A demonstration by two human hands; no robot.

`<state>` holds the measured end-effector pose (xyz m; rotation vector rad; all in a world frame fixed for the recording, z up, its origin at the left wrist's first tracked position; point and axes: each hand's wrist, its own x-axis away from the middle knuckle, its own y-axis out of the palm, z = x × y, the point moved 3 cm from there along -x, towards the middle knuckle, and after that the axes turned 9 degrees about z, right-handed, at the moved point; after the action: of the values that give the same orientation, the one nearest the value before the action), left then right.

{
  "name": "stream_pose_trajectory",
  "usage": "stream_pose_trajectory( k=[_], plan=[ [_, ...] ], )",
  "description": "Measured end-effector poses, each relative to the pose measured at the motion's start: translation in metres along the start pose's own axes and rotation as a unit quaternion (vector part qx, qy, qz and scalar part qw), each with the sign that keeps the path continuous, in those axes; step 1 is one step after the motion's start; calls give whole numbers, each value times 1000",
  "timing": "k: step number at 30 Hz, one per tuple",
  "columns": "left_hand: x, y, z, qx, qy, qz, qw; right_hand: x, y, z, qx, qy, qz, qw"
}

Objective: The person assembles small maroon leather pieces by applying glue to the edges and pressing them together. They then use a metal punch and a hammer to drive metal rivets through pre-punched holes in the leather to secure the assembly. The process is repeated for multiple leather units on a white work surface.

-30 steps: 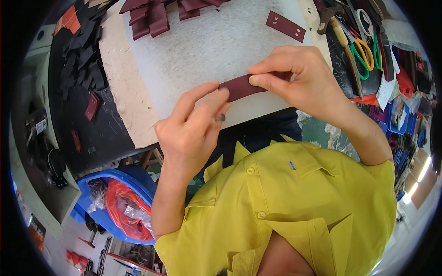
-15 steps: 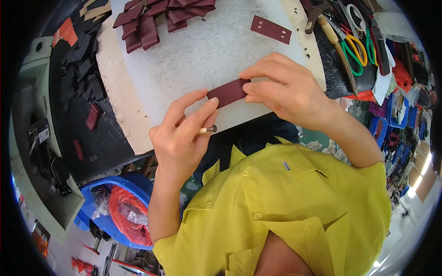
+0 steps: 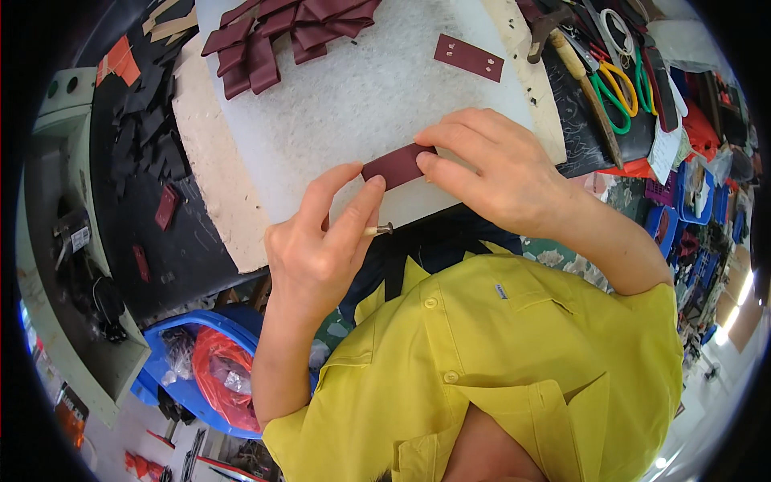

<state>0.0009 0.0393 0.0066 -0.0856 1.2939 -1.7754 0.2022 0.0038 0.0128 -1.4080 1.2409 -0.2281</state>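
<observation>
A small maroon leather strip (image 3: 393, 166) is held between my two hands, above the near edge of a white cutting board (image 3: 337, 104). Thumb and index finger of my left hand (image 3: 321, 229) pinch its left end. The same hand keeps a thin, light-handled tool with a dark round tip (image 3: 383, 229) tucked in its lower fingers; most of that tool is hidden. My right hand (image 3: 494, 165) pinches the strip's right end. Farther off on the board lies a flat maroon piece with small holes (image 3: 470, 58), and a pile of folded maroon strips (image 3: 281, 40) sits at the far left.
Black strips (image 3: 148, 128) and small maroon pieces (image 3: 166, 207) lie on the dark table at left. A hammer (image 3: 574, 60) and scissors with green and yellow handles (image 3: 618, 92) rest at right. A blue basin with red plastic (image 3: 201, 365) stands below the table.
My right fingers have shifted slightly along the strip's right end. The tool in my left hand has tilted and its tip has moved a little right. The view has shifted slightly.
</observation>
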Motion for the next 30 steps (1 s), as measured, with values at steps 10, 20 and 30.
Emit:
stream_pose_trajectory(
  k=[10,20,30],
  plan=[
    [8,5,-3,34,-7,29,999,3,-24,50,135,116,137,974],
    [7,6,-3,49,-32,40,997,5,-16,57,-215,333,165,903],
    [3,4,-2,61,-86,56,993,-28,3,27,-266,430,-139,851]
  ],
)
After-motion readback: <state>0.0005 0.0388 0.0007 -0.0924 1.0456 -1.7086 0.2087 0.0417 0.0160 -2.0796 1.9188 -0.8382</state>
